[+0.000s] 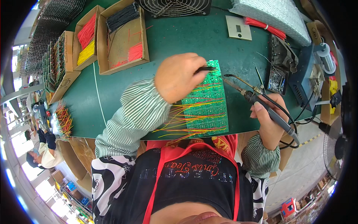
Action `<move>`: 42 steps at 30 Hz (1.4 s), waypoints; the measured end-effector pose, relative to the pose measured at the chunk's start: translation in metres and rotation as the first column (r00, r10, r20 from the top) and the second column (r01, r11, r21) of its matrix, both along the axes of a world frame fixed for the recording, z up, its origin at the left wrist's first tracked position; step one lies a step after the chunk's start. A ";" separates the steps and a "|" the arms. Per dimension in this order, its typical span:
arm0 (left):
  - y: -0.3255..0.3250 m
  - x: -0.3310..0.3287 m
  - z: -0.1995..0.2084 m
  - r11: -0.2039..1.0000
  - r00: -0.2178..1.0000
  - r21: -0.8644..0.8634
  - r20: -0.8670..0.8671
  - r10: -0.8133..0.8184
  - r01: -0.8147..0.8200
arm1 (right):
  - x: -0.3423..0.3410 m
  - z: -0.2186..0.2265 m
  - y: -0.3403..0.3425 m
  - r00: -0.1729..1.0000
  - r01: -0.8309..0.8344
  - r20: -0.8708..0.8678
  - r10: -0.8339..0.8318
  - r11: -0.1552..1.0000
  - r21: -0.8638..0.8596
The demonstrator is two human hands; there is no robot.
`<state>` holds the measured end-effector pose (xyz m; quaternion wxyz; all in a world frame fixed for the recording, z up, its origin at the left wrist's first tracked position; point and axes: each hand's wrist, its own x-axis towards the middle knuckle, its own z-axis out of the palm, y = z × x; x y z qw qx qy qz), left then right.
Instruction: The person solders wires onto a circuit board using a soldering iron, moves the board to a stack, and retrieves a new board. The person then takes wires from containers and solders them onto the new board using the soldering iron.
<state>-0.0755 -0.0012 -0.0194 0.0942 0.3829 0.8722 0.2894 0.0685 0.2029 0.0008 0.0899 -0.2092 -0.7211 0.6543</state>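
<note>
A green circuit board panel [206,112] lies near the table's front edge, with red and yellow wires [175,116] fixed along its rows and trailing off to the left. My left hand [179,76] is closed on a small bunch of black wires [205,69], whose ends meet the panel's top row. In my right hand [269,115] is a soldering iron [274,118] with a thin curved tube along it. Its tip points at the panel's upper right edge, close to the black wires; whether it touches cannot be made out.
Cardboard boxes of red, yellow and black wires [122,18] stand at the back left, beside a box of upright boards [57,67]. A fan [175,7] sits at the back. At right are a black tray [278,74] and a blue soldering station [304,74]. A co-worker [44,151] is far left.
</note>
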 end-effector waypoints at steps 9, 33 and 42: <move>-0.052 0.042 0.032 0.991 0.995 -0.098 -0.065 0.079 -0.085 | 0.019 0.002 -0.014 0.994 -0.087 0.064 0.086 0.996 0.015; -0.060 0.039 0.000 0.988 0.972 -0.072 0.185 0.149 -0.137 | 0.001 -0.014 -0.045 0.978 -0.198 0.054 0.203 0.976 -0.093; -0.060 0.038 0.001 0.988 0.974 -0.077 0.176 0.146 -0.134 | 0.004 -0.006 -0.039 0.984 -0.163 0.056 0.168 0.984 -0.076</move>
